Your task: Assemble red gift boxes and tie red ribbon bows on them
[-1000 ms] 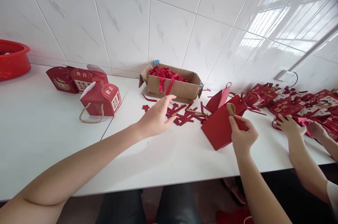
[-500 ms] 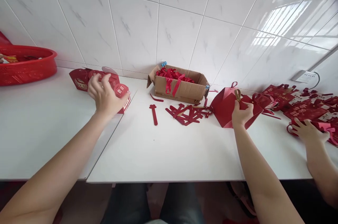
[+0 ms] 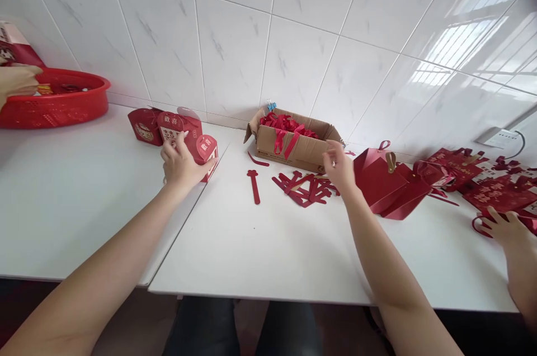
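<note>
White laminate tabletop (image 3: 260, 255) under glossy white wall tiles; single head view. Left hand (image 3: 181, 163) grips a small red cardboard gift box (image 3: 206, 149), fingers curled over its top. The box stands at the seam between two table slabs. Right hand (image 3: 339, 169) hangs over scattered dark red paper strips (image 3: 304, 187), fingers loosely bent; whether it pinches one, cannot tell. Open brown cardboard carton (image 3: 302, 149) just behind. Folded red paper bag (image 3: 377, 183) beside the right wrist. Another person's hand (image 3: 509, 230) far right.

Near worktop (image 3: 260, 255) lies open between both arms; paper strips (image 3: 304, 185) and cardboard box (image 3: 297, 146) crowd the back
</note>
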Tool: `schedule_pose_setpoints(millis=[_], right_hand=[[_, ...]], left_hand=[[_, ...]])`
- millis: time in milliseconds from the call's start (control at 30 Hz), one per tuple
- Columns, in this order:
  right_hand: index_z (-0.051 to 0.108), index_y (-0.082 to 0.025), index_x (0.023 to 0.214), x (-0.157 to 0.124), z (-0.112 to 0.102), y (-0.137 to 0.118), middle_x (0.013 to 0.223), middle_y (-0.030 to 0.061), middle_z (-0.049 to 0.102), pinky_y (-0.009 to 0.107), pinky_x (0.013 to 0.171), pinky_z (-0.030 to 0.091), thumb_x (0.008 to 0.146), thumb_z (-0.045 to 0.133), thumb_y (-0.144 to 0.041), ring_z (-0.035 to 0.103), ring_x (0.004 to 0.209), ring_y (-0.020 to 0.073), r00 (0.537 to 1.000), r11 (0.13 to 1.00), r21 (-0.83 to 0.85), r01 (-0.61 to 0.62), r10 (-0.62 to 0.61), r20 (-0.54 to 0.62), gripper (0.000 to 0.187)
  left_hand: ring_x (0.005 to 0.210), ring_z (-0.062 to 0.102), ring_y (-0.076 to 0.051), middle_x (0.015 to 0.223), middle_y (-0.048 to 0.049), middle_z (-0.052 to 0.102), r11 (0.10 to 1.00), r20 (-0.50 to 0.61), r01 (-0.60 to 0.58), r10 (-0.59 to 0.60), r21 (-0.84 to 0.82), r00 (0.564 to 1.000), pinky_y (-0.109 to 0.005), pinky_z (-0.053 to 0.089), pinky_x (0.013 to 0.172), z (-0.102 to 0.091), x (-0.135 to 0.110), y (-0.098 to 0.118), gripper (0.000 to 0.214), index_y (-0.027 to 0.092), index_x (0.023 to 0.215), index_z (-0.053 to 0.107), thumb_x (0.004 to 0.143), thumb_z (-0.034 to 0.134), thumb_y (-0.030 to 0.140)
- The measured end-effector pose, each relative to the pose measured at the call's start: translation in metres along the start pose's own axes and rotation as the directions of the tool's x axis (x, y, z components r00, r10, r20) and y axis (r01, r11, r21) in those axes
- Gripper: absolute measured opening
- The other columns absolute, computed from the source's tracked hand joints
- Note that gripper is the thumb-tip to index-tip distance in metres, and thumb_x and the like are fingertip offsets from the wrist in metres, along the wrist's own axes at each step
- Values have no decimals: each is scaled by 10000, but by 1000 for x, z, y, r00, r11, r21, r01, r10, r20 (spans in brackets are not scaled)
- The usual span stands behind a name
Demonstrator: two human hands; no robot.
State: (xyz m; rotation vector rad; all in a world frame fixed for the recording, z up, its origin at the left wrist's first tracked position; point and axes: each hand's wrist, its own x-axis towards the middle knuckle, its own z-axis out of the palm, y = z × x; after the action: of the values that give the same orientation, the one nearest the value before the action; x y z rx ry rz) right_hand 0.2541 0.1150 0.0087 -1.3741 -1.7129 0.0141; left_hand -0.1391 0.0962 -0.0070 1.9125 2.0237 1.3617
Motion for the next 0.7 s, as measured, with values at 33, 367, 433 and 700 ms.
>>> schedule_pose_setpoints(millis=[33, 367, 433, 700], right_hand=[[455, -221, 1382, 6, 13, -8, 956, 76, 666, 425, 796, 523, 857, 483, -235, 633, 823, 208, 993, 1000, 23, 10, -13, 114, 526], [568, -210, 1328, 27, 92, -31, 1271, 100, 634, 411, 949, 510, 813, 460, -156, 635, 1077, 229, 981, 983, 186, 1, -37, 189, 530], [632, -194, 1248, 30, 89, -32, 1220, 96, 669, 405, 966, 507, 806, 502, -172, 640, 1084, 234, 992, 979, 202, 1, -27, 123, 461], [716, -173, 885, 41, 2, -51, 971, 82, 684, 348, 732, 561, 823, 635, -329, 672, 844, 200, 865, 965, 261, 28, 108, -490, 186]], left_hand=[[1345, 181, -506, 1431, -198, 204, 1000, -33, 29, -29, 4, 999, -684, 293, 1025, 2, 1, -2, 1007, 188, 1456, 164, 701, 751, 506], [1314, 416, -338, 1420, -182, 380, 923, -284, -352, 299, -158, 911, -506, 377, 1092, 8, 7, -15, 1008, 189, 1434, 232, 622, 801, 373], [1276, 465, -328, 1407, -180, 398, 881, -198, -394, 351, -260, 915, -494, 435, 1042, 11, -2, -6, 1001, 197, 1434, 224, 633, 789, 399], [1217, 518, -317, 1339, -153, 455, 846, 168, -406, 481, -345, 860, -464, 487, 990, 28, -46, 28, 941, 225, 1417, 244, 673, 775, 452]])
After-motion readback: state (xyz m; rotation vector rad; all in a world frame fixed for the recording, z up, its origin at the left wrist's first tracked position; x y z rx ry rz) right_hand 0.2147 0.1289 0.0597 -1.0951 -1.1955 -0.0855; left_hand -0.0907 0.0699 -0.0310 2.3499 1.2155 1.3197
